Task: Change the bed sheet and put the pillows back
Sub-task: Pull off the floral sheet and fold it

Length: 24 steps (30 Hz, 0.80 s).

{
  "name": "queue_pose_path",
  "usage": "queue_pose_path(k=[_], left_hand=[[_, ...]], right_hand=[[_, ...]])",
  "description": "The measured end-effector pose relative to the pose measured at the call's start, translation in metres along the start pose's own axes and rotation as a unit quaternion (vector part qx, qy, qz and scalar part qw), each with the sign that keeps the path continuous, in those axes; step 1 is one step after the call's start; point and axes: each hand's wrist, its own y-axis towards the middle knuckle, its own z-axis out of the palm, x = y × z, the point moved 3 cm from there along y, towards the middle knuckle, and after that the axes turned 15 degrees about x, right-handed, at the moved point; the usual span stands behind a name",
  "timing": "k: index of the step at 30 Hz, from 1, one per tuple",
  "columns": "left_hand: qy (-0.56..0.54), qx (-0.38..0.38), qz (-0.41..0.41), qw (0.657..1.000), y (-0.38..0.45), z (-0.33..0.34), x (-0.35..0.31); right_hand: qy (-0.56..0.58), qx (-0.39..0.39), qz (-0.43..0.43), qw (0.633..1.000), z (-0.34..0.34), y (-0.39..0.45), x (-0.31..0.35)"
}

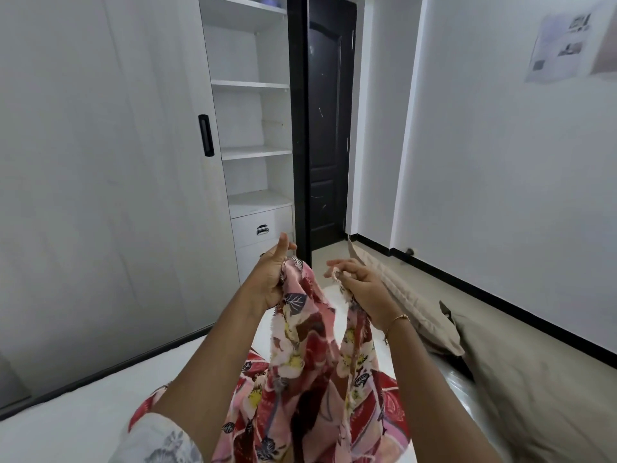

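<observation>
White shelves beside a black door.

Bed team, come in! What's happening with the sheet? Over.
Left hand and right hand both grip the floral sheet, lifted over the bare mattress. Pillows lie at right, off the bed.

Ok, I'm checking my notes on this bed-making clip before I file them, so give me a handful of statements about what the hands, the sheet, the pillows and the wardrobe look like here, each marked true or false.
1. Both hands grip the floral sheet. True: the left hand and the right hand each hold a bunched part of its edge.
2. The sheet is plain white. False: it is pink and red with flowers and leaves.
3. The beige pillows lie to the person's right. True.
4. The dark door stands wide open. False: it is shut.
5. The open shelves are packed with clothes. False: they look almost bare.
</observation>
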Motion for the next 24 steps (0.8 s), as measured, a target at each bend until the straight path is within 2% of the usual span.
queue_pose_path(k=[3, 5, 8, 10, 12, 14, 15, 18, 20, 21, 22, 24], left_hand=[[0.018, -0.003, 0.031, 0.999, 0.003, 0.01, -0.002], [0.055, -0.017, 0.054, 0.997, 0.007, 0.012, 0.0], [0.062, -0.035, 0.07, 0.995, 0.009, 0.016, 0.002], [0.053, -0.021, 0.069, 0.996, 0.007, 0.018, 0.0], [0.153, -0.022, 0.07, 0.986, 0.004, 0.016, -0.002], [0.327, -0.037, 0.109, 0.938, 0.002, 0.01, -0.005], [0.368, -0.023, 0.127, 0.921, 0.001, 0.007, -0.006], [0.421, 0.073, 0.109, 0.897, -0.002, 0.007, -0.001], [0.488, 0.093, 0.105, 0.862, 0.0, 0.011, 0.004], [0.5, 0.091, 0.112, 0.854, 0.0, 0.015, 0.005], [0.493, 0.085, 0.115, 0.858, 0.0, 0.02, 0.006], [0.438, 0.088, 0.104, 0.889, -0.001, 0.028, 0.011]], right_hand=[[-0.026, 0.113, 0.015, 0.993, 0.014, 0.002, 0.002], [-0.077, 0.123, 0.016, 0.989, 0.023, 0.004, 0.0], [-0.075, 0.09, -0.002, 0.993, 0.028, 0.005, -0.005], [-0.126, 0.041, -0.033, 0.991, 0.024, 0.005, -0.007], [-0.136, 0.011, -0.043, 0.99, 0.018, 0.004, -0.005], [-0.093, -0.012, -0.036, 0.995, 0.01, 0.003, -0.002], [-0.066, -0.019, -0.031, 0.997, 0.006, 0.002, 0.0], [-0.034, -0.026, -0.032, 0.999, -0.002, 0.002, 0.008], [-0.034, -0.023, -0.037, 0.998, -0.003, 0.003, 0.01], [-0.038, -0.018, -0.038, 0.998, -0.003, 0.004, 0.011], [-0.044, -0.014, -0.037, 0.998, -0.002, 0.004, 0.011], [-0.043, -0.02, -0.041, 0.998, -0.002, 0.004, 0.011]])
